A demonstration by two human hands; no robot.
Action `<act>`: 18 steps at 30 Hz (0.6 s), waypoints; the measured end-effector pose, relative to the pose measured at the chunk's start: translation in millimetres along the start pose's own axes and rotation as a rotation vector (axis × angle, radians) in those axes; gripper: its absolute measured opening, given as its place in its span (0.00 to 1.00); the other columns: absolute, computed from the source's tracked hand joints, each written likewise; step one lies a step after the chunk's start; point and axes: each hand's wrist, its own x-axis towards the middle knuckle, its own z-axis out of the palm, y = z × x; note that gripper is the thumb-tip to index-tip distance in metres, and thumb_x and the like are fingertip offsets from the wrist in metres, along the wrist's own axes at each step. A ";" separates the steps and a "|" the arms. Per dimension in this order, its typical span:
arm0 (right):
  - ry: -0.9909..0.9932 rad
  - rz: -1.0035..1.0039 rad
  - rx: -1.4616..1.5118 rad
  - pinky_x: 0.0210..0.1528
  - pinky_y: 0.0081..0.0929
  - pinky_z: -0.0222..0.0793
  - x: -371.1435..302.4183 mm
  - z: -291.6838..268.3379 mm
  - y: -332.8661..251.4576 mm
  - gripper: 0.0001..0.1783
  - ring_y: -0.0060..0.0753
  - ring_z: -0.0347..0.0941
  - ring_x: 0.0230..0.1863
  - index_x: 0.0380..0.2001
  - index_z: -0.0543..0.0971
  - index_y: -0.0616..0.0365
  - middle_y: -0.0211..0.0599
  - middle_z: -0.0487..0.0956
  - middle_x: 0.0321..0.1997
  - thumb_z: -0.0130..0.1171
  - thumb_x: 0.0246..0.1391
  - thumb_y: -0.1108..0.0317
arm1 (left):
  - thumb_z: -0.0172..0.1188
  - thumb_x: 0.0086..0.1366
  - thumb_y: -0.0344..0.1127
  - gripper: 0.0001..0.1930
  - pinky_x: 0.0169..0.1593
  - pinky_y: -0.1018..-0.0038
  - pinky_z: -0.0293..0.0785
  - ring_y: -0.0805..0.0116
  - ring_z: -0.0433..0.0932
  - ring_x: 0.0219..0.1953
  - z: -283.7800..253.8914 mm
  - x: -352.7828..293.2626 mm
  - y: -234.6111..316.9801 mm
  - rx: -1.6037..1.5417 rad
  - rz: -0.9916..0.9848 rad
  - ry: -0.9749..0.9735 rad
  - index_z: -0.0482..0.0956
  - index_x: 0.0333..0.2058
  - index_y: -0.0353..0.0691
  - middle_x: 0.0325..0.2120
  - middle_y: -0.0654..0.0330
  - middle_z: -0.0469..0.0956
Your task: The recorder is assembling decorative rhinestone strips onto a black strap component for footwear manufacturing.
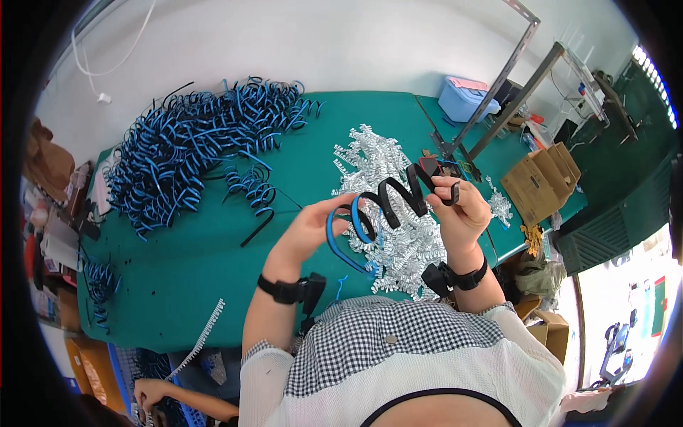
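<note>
Watching the head view here: both hands are up over the green surface (213, 277), holding one coiled black-and-blue strip (388, 203) between them, clear of the surface and right above the heap of small silvery pieces (398, 242). My left hand (313, 224) has thumb and fingers closed on the blue-edged loops at the lower end, and my right hand (462, 210) is pinched shut on the black tip at the upper end. The coil's long axis runs on a slant, from lower left near the left hand up to the right, with the black end pointing at the metal frame (498, 92) at the back. What worries me: it looks springy, so if either grip slackens I'd guess that end snaps back and the whole thing twists or drops into the silvery heap, where it could snag. Pulling the ends too far apart could also flatten the loops. The big tangle of the same blue coils (192, 149) sits well apart on the left, so no risk of catching there.
</note>
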 end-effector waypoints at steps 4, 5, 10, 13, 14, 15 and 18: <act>-0.049 0.047 0.047 0.27 0.16 0.72 -2.0 6.4 -9.2 0.15 0.25 0.77 0.29 0.24 0.74 0.60 0.42 0.79 0.34 0.70 0.30 0.81 | 0.60 0.57 0.34 0.17 0.48 0.75 0.69 0.67 0.75 0.43 19.7 8.6 0.9 -0.196 -0.086 -0.189 0.74 0.44 0.30 0.41 0.54 0.76; -0.061 0.042 0.034 0.30 0.18 0.73 -4.7 4.1 -6.7 0.16 0.27 0.77 0.30 0.24 0.73 0.61 0.43 0.79 0.34 0.70 0.29 0.82 | 0.61 0.56 0.34 0.15 0.45 0.76 0.70 0.69 0.76 0.39 16.2 11.4 -1.3 -0.125 -0.210 -0.188 0.75 0.40 0.31 0.37 0.55 0.78; -0.063 0.112 0.142 0.31 0.20 0.74 -11.9 -10.1 -2.1 0.16 0.31 0.78 0.31 0.24 0.74 0.62 0.44 0.79 0.33 0.69 0.30 0.83 | 0.56 0.60 0.33 0.09 0.32 0.80 0.68 0.77 0.73 0.25 -15.2 10.5 -15.5 -0.078 -0.054 0.150 0.78 0.32 0.31 0.21 0.62 0.75; -0.111 0.095 -0.183 0.30 0.18 0.71 -17.4 -18.3 8.6 0.12 0.31 0.77 0.30 0.25 0.76 0.62 0.42 0.79 0.30 0.67 0.34 0.82 | 0.52 0.61 0.31 0.09 0.29 0.81 0.65 0.77 0.71 0.22 -31.4 -4.3 11.8 0.139 0.122 0.437 0.77 0.31 0.30 0.19 0.62 0.74; -0.110 0.096 -0.182 0.30 0.18 0.71 -19.3 -21.0 16.5 0.12 0.31 0.77 0.30 0.25 0.76 0.62 0.42 0.79 0.30 0.67 0.34 0.82 | 0.52 0.61 0.30 0.09 0.29 0.81 0.65 0.76 0.71 0.23 -34.9 -16.5 24.9 0.187 0.194 0.479 0.77 0.31 0.30 0.19 0.62 0.74; -0.051 0.145 -0.247 0.30 0.17 0.70 -20.9 -22.9 28.3 0.12 0.29 0.76 0.28 0.26 0.76 0.63 0.41 0.79 0.29 0.67 0.34 0.81 | 0.52 0.60 0.30 0.08 0.29 0.81 0.65 0.76 0.71 0.23 -41.9 -34.1 35.8 0.272 0.187 0.436 0.78 0.30 0.30 0.19 0.61 0.74; 0.127 0.451 -0.194 0.31 0.13 0.67 -33.8 -35.8 64.5 0.10 0.20 0.72 0.27 0.30 0.78 0.63 0.35 0.79 0.27 0.66 0.40 0.79 | 0.55 0.56 0.27 0.06 0.28 0.81 0.63 0.75 0.71 0.22 -44.1 -74.0 54.0 0.502 0.119 0.283 0.79 0.28 0.31 0.20 0.59 0.75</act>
